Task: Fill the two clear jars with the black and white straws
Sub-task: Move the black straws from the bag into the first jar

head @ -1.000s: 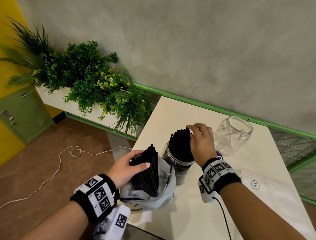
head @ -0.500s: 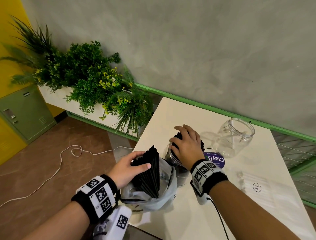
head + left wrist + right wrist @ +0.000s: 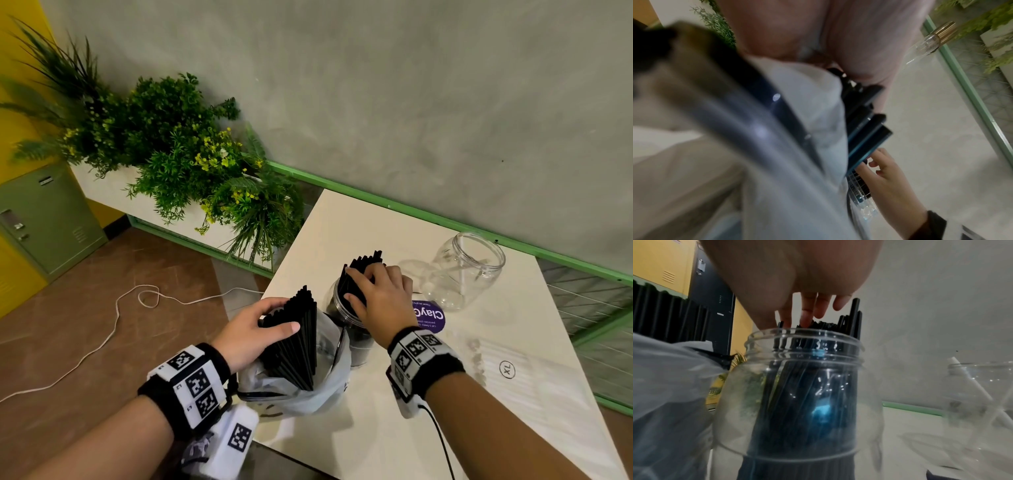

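On the desk: right hand palm-down, fingers straight, pressing black straws into near jar; left hand, at 8 o'clock, grips bagged straw bundle.

The right hand hides the black straws' tops.

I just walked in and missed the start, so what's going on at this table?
A person is loading black straws into a clear jar on the white table. The right hand rests on the straws in the jar, fingers on their tops. The left hand has its grip around another bundle of black straws standing in a plastic bag. The second jar sits farther back; the right wrist view shows a white straw in it.
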The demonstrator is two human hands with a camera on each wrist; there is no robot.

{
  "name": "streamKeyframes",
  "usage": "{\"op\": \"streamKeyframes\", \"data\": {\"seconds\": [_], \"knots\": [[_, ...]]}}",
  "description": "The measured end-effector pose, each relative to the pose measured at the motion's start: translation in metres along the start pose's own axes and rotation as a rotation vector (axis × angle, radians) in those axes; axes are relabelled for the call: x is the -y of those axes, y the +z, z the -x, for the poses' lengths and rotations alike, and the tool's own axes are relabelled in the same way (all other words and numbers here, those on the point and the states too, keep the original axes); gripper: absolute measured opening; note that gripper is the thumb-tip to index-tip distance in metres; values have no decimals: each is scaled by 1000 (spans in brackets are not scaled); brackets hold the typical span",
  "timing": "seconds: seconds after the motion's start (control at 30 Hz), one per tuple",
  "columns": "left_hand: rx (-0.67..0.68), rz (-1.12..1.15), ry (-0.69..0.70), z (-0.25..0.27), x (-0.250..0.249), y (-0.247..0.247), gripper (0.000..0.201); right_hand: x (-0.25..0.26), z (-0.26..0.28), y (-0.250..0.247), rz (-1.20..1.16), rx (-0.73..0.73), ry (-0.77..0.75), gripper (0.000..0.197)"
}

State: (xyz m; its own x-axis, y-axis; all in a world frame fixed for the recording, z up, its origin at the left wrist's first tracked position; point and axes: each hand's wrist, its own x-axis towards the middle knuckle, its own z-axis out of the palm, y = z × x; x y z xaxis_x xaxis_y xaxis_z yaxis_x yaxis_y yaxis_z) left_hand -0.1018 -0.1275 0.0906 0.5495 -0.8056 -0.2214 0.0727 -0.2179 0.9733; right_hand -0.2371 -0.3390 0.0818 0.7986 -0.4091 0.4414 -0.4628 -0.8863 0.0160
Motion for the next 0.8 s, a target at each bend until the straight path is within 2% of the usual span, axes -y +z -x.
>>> {"op": "streamKeyframes", "data": {"seconds": [0.23,0.33,0.47,0.53,0.67,0.73,0.8], "knots": [[3,6,11,2,-1,1,31,6,-4,0,-154,-79,127,10],[0,-1,12,2,-1,-1,33,-7,5,-13,-282,-129,252,9],[7,-18,10,1,-1,-1,34,-31,19,-30,-277,-267,280,9],[6,-30,9,1,-1,-1,34,-39,21,-30,-255,-248,252,17],[2,-55,4,1,0,-3,33,-48,25,-19,-111,-152,110,17],[5,-62,5,1,1,-3,33,-50,23,-17,-131,-130,143,27],[9,-56,5,2,0,-3,37,-48,15,-20,-199,-134,190,45]]}}
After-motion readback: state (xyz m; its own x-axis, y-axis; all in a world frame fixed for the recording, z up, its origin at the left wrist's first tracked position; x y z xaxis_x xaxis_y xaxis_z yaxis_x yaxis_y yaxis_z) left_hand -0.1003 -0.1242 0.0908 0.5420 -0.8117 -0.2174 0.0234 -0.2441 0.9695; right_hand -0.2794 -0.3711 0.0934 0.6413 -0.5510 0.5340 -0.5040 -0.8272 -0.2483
